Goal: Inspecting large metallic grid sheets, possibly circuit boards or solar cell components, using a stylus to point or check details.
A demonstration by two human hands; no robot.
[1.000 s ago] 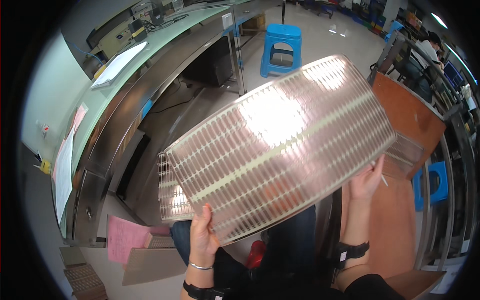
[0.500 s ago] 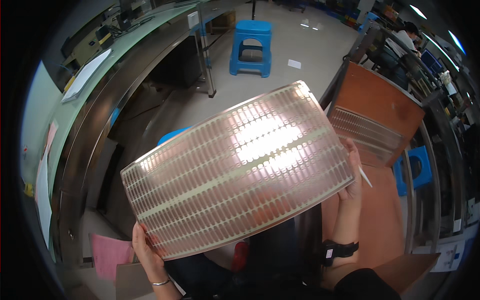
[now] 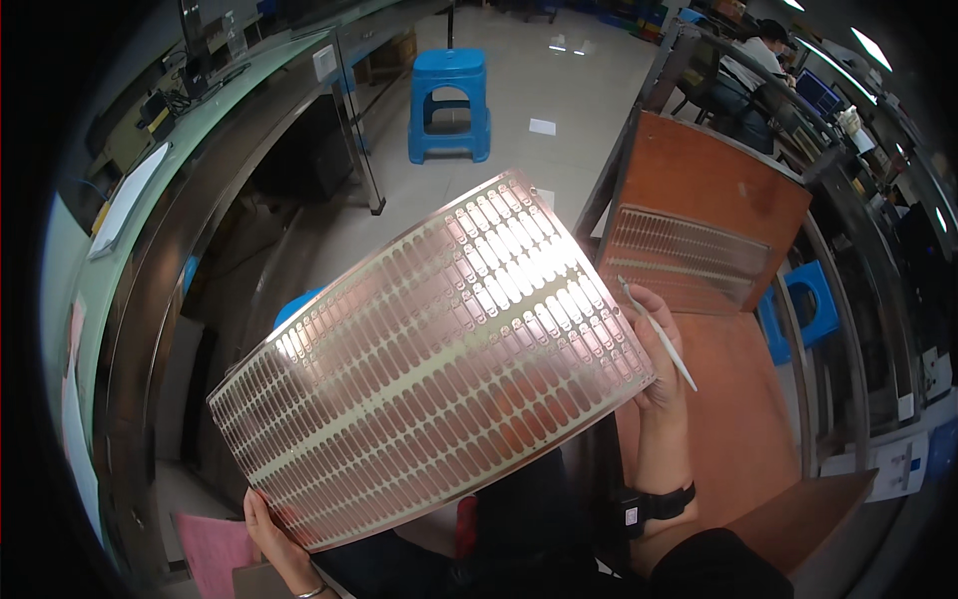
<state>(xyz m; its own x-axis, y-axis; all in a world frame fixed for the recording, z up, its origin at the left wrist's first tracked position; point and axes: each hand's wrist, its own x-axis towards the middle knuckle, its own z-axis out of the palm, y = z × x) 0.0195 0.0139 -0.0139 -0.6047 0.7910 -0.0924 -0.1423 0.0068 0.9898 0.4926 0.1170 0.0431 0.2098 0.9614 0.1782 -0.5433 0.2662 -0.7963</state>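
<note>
A large copper-coloured circuit board panel (image 3: 429, 394), patterned with rows of small elongated shapes, is held tilted in front of me, its right end higher. My left hand (image 3: 276, 544) is closed on its lower left corner, thumb on the face. At the right edge, my right hand (image 3: 654, 377) is closed around a white pen-shaped tool (image 3: 671, 349) with a thin tip pointing up and left. That hand also supports the panel's lower right corner; some of its fingers are hidden behind. Bright light reflects off the panel's upper right part.
To the right, a similar panel (image 3: 689, 245) leans against a reddish-brown board (image 3: 714, 175). Blue stools stand ahead (image 3: 449, 68) and at right (image 3: 820, 317). A long workbench (image 3: 215, 105) runs along the left. Pink paper (image 3: 215, 554) lies lower left. Another person (image 3: 753, 65) sits far right.
The panel and both hands have shifted left and slightly down in view, with the panel tilted more steeply. The white tool now points up between my right fingers; the whole view has shifted.
</note>
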